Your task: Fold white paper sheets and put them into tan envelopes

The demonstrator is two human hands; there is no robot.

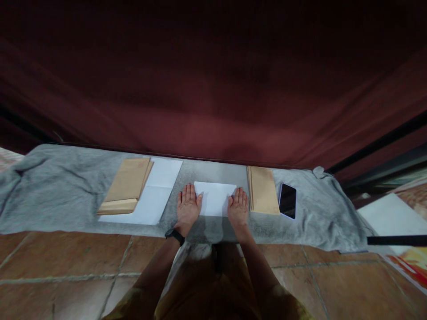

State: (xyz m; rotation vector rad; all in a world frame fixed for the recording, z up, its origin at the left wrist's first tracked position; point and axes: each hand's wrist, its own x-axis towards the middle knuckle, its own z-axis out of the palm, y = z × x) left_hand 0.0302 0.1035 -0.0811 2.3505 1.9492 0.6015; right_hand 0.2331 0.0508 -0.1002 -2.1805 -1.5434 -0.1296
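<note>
Took small white sheet (pixel 215 200) as reference, found flat on gray cloth (pixel 80 191) between both hands. Well left of it, saw brown envelopes (pixel 125 182) stacked, partly covering larger creased white sheet (pixel 162 191). At its left edge, had left hand (pixel 188 208) palm down with grip open, fingers straight and thumb out over sheet; wore dark watch (pixel 175 236) on that wrist. At its right edge, had right hand (pixel 238 210) placed likewise, also open, gripping nothing. Right of sheet, beyond right hand, saw second brown stack (pixel 266 191), then phone (pixel 288 201) just beside that.
</note>
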